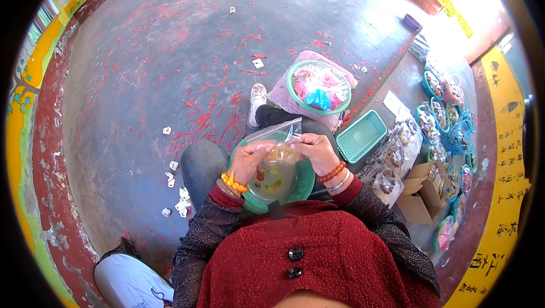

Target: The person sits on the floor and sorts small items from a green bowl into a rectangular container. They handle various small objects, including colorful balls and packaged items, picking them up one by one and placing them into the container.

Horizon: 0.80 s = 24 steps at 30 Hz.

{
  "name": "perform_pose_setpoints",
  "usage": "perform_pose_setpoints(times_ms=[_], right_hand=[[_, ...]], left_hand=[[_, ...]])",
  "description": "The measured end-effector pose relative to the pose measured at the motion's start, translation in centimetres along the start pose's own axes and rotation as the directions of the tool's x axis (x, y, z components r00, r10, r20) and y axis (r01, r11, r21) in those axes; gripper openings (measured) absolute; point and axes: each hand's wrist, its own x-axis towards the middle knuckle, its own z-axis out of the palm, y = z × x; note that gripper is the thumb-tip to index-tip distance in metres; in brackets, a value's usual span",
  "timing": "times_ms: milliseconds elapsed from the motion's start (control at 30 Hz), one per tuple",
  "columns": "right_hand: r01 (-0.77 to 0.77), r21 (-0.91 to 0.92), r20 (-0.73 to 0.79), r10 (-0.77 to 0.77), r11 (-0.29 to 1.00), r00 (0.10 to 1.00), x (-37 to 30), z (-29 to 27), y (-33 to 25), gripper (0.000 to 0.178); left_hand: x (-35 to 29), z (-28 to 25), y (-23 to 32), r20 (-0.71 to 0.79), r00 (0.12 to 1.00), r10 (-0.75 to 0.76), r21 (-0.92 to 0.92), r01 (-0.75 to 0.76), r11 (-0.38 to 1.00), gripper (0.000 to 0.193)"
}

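Evidently, the left hand (245, 163) and right hand (319, 152) each pinch a clear plastic bag (282, 150), grip closed on its edges, above the green basin (306, 183). Dark characters (484, 261) mark the yellow wall band (515, 191).

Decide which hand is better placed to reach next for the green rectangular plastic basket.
Likely the right hand: it is nearer the basket than the left hand; both hold a clear plastic bag.

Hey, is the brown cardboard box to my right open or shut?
Open: the brown cardboard box has its flaps spread outward, and some contents show inside.
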Motion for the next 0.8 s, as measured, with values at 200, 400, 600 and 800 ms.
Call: perform_pose_setpoints(times_ms=[200, 400, 600, 800], right_hand=[[-0.032, 0.144, -0.084, 0.045, 0.989, 0.995, 0.3, 0.4, 0.7, 0.013], [0.238, -0.39, -0.276, -0.36, 0.889, 0.891, 0.0, 0.8, 0.9, 0.025], [0.67, -0.731, 0.604, -0.582, -0.131, 0.545, -2.0, 2.3, -1.7, 0.054], [0.664, -0.709, 0.697, -0.375, -0.237, 0.611, -1.8, 2.3, -1.0, 0.062]], left_hand=[[0.7, -0.5, -1.2, -0.015, 0.994, -0.108, -0.294, 0.099, 0.951, 0.023], [0.5, -0.1, -1.0, -0.084, 0.989, -0.125, -0.364, 0.086, 0.927, 0.021], [0.4, 0.0, -1.6, -0.14, 0.982, -0.13, -0.398, 0.064, 0.915, 0.024], [-0.3, 0.4, -2.6, -0.074, 0.986, -0.15, -0.436, 0.103, 0.894, 0.02]])
